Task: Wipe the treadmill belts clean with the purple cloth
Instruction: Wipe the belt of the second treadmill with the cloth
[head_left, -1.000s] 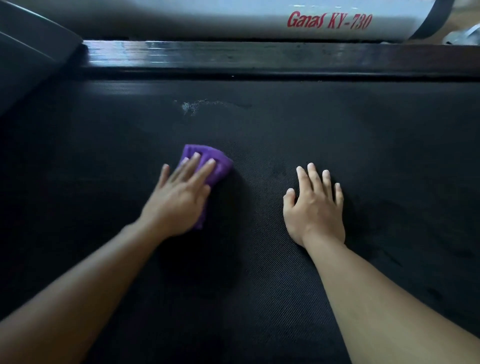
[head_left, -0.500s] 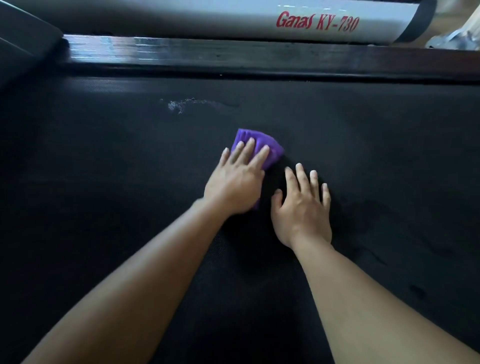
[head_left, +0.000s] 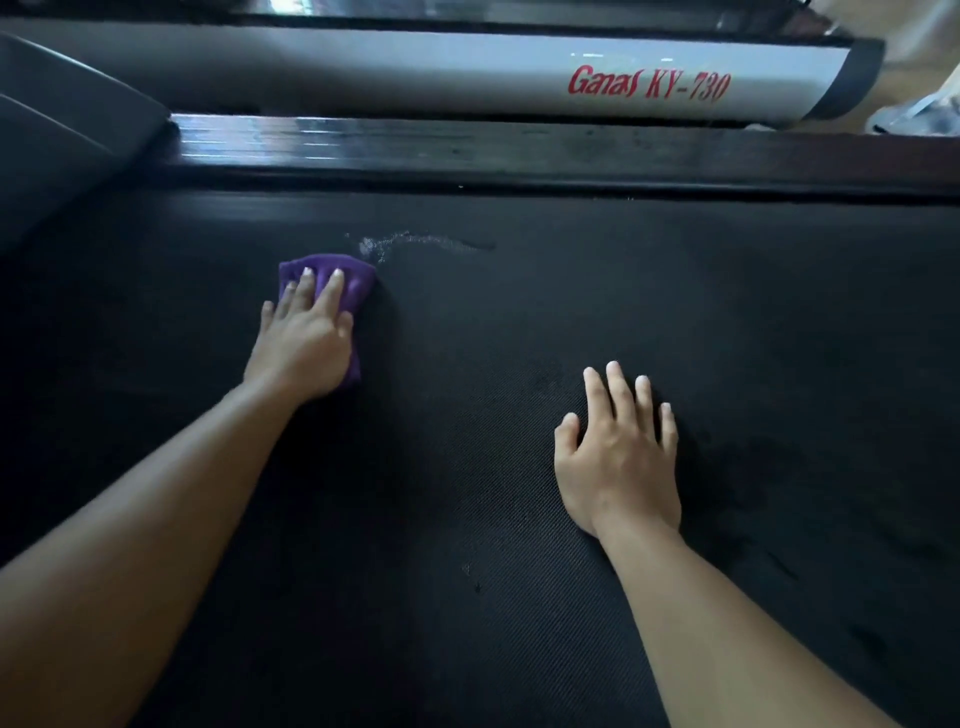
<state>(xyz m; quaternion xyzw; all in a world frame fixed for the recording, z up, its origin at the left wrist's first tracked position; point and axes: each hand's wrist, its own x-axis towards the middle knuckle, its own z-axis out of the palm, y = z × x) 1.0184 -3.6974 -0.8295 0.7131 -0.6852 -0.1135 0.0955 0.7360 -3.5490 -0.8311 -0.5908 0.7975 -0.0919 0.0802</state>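
Observation:
The black textured treadmill belt (head_left: 467, 467) fills most of the view. My left hand (head_left: 304, 343) presses the folded purple cloth (head_left: 358, 283) flat on the belt with straight fingers, left of centre. Just beyond the cloth's right corner lies a whitish smear (head_left: 395, 244) on the belt. My right hand (head_left: 618, 457) rests flat on the belt to the right, fingers spread, holding nothing.
A dark glossy side rail (head_left: 467, 150) runs along the belt's far edge. Behind it lies a white frame cover (head_left: 415, 73) with red lettering "Ganas KY-730". A dark motor cover (head_left: 57, 135) rises at the far left.
My left hand has slid the cloth back to the left and farther up the belt, close to the whitish smear. My right hand has stayed flat in place.

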